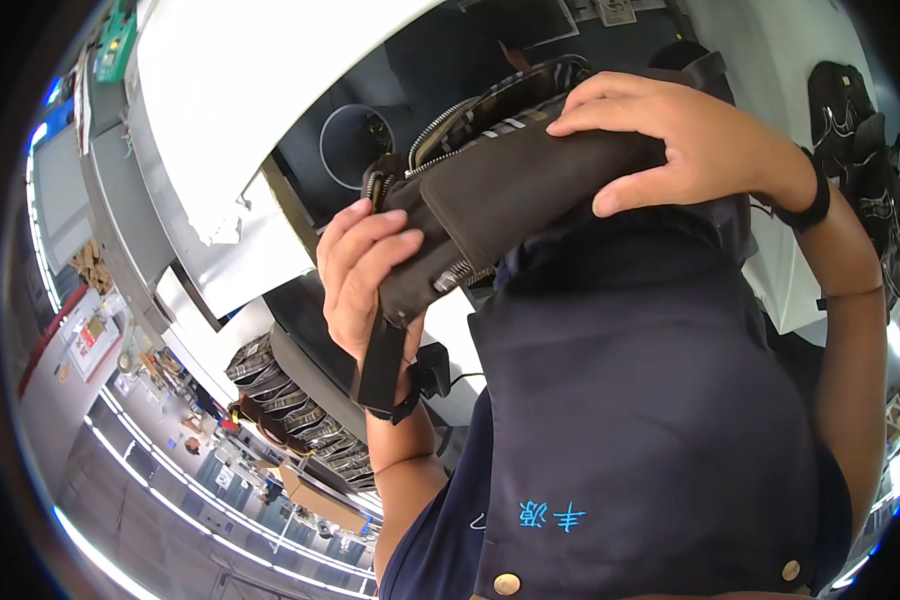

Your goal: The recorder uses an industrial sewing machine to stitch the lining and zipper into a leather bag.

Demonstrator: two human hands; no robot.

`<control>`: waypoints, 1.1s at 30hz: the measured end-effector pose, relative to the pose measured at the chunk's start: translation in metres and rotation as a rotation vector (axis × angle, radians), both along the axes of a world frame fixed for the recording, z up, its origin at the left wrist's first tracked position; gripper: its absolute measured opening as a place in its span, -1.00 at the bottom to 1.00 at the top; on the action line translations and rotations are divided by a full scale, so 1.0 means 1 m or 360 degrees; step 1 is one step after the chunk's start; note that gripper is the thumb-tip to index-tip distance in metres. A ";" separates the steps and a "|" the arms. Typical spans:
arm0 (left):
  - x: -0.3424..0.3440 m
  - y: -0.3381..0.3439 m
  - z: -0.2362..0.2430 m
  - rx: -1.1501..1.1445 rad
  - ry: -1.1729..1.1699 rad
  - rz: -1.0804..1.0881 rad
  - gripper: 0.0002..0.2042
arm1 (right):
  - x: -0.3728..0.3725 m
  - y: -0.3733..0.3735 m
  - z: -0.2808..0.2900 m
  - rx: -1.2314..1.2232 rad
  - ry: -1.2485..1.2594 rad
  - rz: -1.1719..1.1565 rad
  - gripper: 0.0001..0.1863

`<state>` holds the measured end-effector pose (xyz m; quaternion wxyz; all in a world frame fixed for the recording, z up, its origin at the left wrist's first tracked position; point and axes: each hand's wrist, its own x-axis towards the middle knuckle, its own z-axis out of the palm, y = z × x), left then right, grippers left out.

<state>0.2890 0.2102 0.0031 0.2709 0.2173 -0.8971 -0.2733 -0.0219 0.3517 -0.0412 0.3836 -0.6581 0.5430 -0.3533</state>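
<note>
My left hand (355, 265) is wrapped round the left end of a dark brown bag (515, 195) held crosswise above my apron, fingertips on its front by a metal zipper pull (448, 280). A black strap (380, 355) hangs below that hand. My right hand (695, 150) grips the bag's right part, fingers over the upper edge and thumb lower on the front panel. The bag's zipped top gapes partly, showing striped lining (510, 125). The dark apron (640, 390) with blue printing fills the lower middle. The bag's underside is mostly hidden.
A white work surface (200, 90) lies at upper left, beside a dark recess with a round ring (355, 150) behind the bag. A row of plaid-lined pieces (295, 405) is at lower left. Several black bags (860, 190) lie at the right. A workshop stretches along the left.
</note>
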 end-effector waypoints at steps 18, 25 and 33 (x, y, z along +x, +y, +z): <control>-0.023 0.006 -0.003 0.0224 0.0121 -0.0181 -0.78 | -0.060 -0.001 0.014 0.0624 -0.0088 0.0308 -0.56; 0.004 0.005 -0.009 0.0284 0.0085 -0.0097 -0.77 | 0.000 -0.008 -0.041 0.0245 -0.0568 0.0504 -0.52; -0.013 -0.046 -0.073 0.0367 0.0104 0.0545 -0.64 | -0.030 0.015 0.011 -0.1365 0.0641 -0.0737 -0.75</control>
